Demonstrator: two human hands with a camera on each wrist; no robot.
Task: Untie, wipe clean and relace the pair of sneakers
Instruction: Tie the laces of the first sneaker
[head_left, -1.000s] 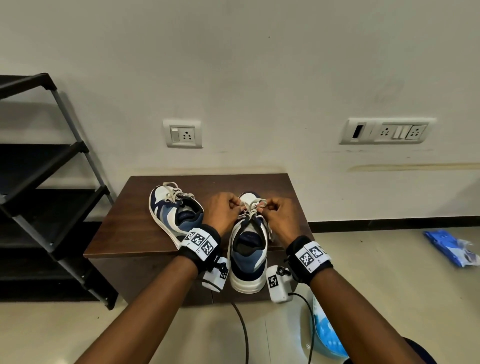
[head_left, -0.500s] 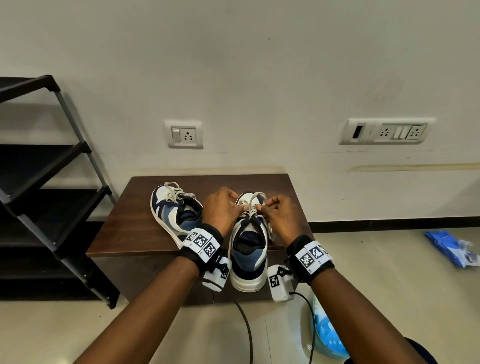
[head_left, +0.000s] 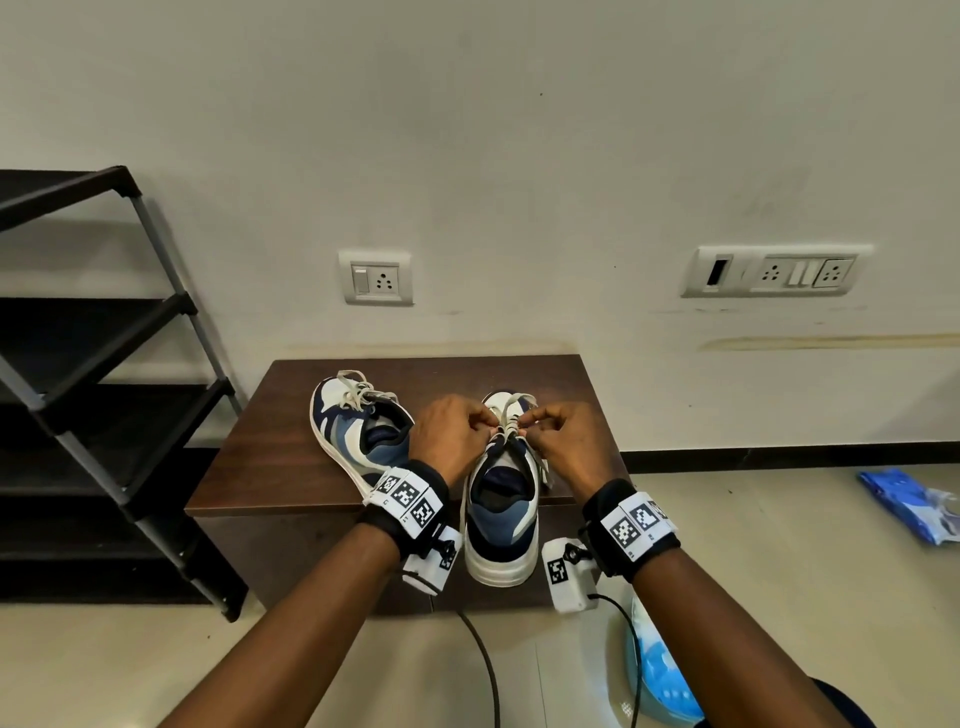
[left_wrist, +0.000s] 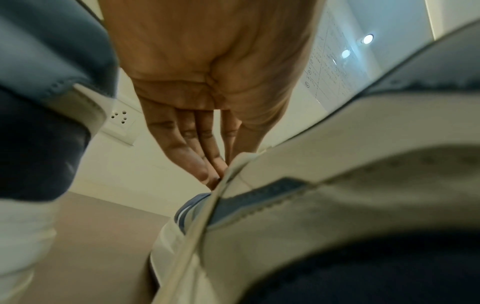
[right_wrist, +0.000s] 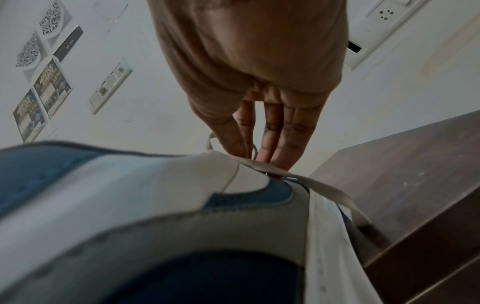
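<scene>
Two white, blue and navy sneakers stand on a small dark wooden table (head_left: 270, 447). The right sneaker (head_left: 501, 519) points away from me, its heel over the table's front edge. My left hand (head_left: 457, 436) and right hand (head_left: 558, 441) meet over its laces (head_left: 511, 423), each pinching a lace end near the top eyelets. In the right wrist view my fingers (right_wrist: 275, 144) pinch the flat lace (right_wrist: 324, 189) that runs down the shoe's side. In the left wrist view my fingertips (left_wrist: 207, 170) press at the shoe's eyelet edge (left_wrist: 233, 176). The left sneaker (head_left: 358, 426) lies to the left, its laces bunched.
A black tiered rack (head_left: 104, 389) stands left of the table. The wall behind carries socket plates (head_left: 376, 278). A blue packet (head_left: 909, 504) lies on the floor at right, and a light blue basin (head_left: 660, 675) sits near my right arm. Cables hang from both wrist cameras.
Both hands have closed in toward each other over the right sneaker's upper laces, with the fingertips now nearly touching. The sneakers have not moved.
</scene>
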